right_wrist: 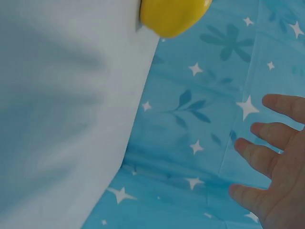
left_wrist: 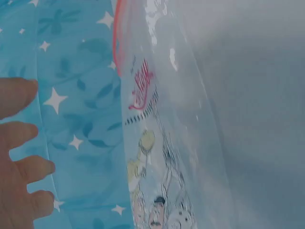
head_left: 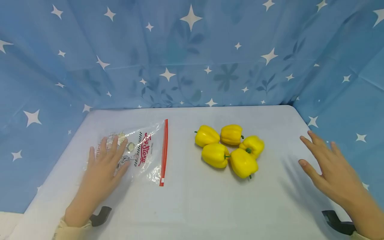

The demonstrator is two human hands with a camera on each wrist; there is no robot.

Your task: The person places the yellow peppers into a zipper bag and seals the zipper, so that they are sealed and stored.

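A clear zip bag (head_left: 154, 150) with a red zip edge and printed cartoon figures lies flat on the left of the table. Above it my left hand (head_left: 105, 170) hovers with fingers spread, holding nothing; the left wrist view shows a gap between the fingers and the bag (left_wrist: 152, 119). Several yellow bell peppers (head_left: 215, 155) sit in a cluster right of the middle. My right hand (head_left: 333, 173) is held over the right edge of the table, fingers apart and nothing in them. One pepper (right_wrist: 174, 16) shows at the top of the right wrist view.
The white table (head_left: 186, 203) has a rounded far right corner. A blue curtain (head_left: 192, 53) with white stars hangs behind it and along both sides. Dark bands (head_left: 101, 216) circle both wrists.
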